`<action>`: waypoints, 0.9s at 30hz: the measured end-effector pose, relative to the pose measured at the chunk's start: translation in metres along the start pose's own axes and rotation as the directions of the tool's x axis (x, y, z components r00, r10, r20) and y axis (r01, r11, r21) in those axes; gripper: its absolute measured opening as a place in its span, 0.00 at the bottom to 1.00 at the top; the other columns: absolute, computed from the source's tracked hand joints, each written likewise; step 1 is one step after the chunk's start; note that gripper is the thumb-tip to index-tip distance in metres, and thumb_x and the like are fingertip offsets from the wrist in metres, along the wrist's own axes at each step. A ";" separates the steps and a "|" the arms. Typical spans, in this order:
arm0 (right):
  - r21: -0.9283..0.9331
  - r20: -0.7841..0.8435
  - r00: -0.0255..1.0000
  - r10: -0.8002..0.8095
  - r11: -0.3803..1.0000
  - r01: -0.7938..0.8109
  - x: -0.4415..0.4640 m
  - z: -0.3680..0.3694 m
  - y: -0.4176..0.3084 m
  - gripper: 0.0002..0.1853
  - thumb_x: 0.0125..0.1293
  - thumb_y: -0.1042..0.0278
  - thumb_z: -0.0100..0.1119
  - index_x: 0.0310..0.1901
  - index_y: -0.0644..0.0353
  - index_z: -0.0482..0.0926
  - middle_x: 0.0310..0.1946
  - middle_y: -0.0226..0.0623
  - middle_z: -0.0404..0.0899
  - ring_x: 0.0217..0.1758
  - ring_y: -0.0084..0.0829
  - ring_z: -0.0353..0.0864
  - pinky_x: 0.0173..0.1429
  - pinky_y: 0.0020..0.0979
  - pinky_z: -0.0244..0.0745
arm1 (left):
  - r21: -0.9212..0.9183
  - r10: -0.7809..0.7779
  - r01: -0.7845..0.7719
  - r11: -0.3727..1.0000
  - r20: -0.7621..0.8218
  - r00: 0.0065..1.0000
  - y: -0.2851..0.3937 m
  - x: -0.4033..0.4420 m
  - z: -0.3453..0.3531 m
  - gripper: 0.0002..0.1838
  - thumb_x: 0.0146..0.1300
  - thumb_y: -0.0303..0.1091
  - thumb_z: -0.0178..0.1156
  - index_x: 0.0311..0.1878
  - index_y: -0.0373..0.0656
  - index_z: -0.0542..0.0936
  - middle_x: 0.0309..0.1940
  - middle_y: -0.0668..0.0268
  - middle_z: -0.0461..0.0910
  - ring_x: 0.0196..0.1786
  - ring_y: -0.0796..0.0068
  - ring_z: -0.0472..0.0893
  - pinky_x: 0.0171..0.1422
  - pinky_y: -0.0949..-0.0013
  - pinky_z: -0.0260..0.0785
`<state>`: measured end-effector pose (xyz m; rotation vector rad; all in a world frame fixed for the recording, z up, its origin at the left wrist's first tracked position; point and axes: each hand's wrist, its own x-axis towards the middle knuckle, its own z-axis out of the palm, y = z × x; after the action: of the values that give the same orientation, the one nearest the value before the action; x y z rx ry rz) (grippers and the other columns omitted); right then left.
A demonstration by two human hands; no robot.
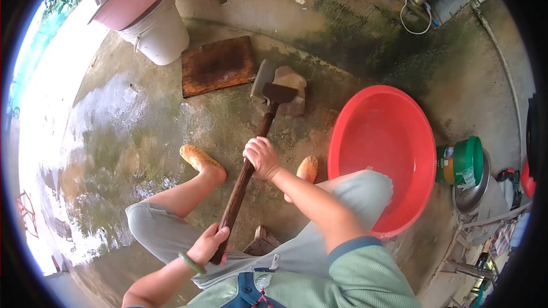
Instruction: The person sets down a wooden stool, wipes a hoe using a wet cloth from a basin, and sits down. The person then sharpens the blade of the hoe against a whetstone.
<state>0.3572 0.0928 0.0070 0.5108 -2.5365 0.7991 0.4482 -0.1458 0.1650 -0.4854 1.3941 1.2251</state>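
Note:
A hoe (pixel 236 199) with a long dark wooden handle slants across the middle of the head view. My right hand (pixel 262 157) is wrapped round its shaft about halfway along. Near the butt end, by my lap, my left hand (pixel 210 245) grips the handle, a green bangle on that wrist. The hoe's dark metal blade (pixel 279 92) lies over a tan stone (pixel 290 77) at the far end. Beside that stone leans a grey block (pixel 262 78). Whether the blade touches the stone I cannot tell.
A large red basin (pixel 394 131) stands by my right knee, with a green bucket (pixel 465 161) beyond it. A wooden board (pixel 218 65) lies behind the stones, near a white bucket (pixel 162 37). The concrete floor (pixel 154 120) is wet. Part of a wooden stool (pixel 261 239) shows beneath me.

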 end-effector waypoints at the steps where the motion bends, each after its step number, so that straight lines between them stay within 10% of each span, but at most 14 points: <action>1: -0.035 0.009 1.000 -0.006 0.999 0.006 0.010 0.001 0.016 0.11 0.43 0.63 0.58 0.29 0.54 0.70 0.33 0.34 0.72 0.46 0.36 0.71 0.59 0.38 0.61 | 0.033 0.061 -0.060 0.998 -0.023 0.998 0.010 0.017 0.002 0.14 0.66 0.45 0.47 0.39 0.43 0.63 0.21 0.65 0.69 0.14 0.73 0.69 0.15 0.70 0.64; 27: -0.002 -0.093 0.992 0.089 0.996 -0.090 0.009 0.007 0.028 0.14 0.45 0.66 0.59 0.33 0.56 0.68 0.38 0.36 0.70 0.53 0.37 0.68 0.64 0.43 0.57 | 0.109 0.125 -0.121 0.987 -0.023 0.992 0.017 0.046 -0.001 0.13 0.66 0.43 0.47 0.39 0.43 0.63 0.19 0.63 0.70 0.13 0.70 0.70 0.16 0.66 0.65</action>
<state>0.3345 0.1077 -0.0064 0.3516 -2.4895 0.8276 0.4212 -0.1242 0.1301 -0.3483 1.5252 1.2384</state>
